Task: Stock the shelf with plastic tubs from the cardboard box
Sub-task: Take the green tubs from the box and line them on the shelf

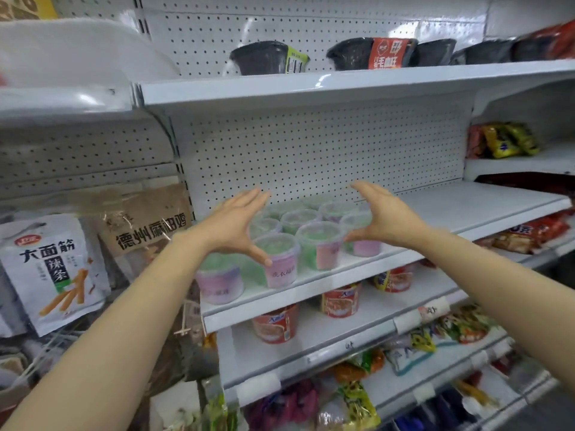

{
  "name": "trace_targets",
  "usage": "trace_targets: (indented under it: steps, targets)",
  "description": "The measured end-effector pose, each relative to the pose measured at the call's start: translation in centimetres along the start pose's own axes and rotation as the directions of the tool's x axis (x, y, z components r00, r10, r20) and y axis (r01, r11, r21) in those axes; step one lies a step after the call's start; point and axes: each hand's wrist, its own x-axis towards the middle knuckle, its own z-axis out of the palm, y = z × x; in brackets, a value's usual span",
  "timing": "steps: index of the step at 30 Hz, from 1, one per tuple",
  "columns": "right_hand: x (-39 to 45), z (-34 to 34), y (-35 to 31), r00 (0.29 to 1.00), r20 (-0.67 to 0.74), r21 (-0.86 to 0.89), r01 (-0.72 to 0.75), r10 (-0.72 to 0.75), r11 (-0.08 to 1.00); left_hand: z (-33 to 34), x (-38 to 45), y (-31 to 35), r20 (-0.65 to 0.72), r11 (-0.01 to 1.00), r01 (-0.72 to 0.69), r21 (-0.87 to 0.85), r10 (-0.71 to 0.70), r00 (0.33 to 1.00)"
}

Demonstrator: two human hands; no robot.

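Left hand (pixel 236 223) and right hand (pixel 384 217), both spread wide (holding nothing), flank the plastic tubs (pixel 320 244) on the shelf (pixel 466 213), thumbs touching front tubs.

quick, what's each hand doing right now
Left hand: open, thumb touching a plastic tub, gripping nothing.
Right hand: open, beside the tubs, holding nothing.

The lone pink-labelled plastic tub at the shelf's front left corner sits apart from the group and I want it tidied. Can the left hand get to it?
Probably yes. The lone pink-labelled plastic tub stands just below the open left hand, with nothing between them.
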Motion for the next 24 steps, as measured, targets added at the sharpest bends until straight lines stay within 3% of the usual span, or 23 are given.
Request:
trace_targets:
  steps: [10,18,24]
  targets:
    - [-8.8,-4.9,-12.8,0.981,-0.136,-0.137,-0.154,0.136,0.979,-4.7,-8.3,-5.0,-0.169,0.968,-0.239,-0.078,0.223,0.960]
    - [-15.8,-7.8,-21.0,0.959,-0.217,-0.233,-0.235,0.185,0.944,-5.1,-15.5,-6.7,-0.297,0.952,-0.293,-0.091,0.255,0.920]
    - [-22.2,-7.7,-27.5,0.941,-0.233,-0.241,-0.301,0.246,0.923,-4.6,-22.6,-8.2,-0.255,0.957,-0.288,-0.043,0.269,0.929]
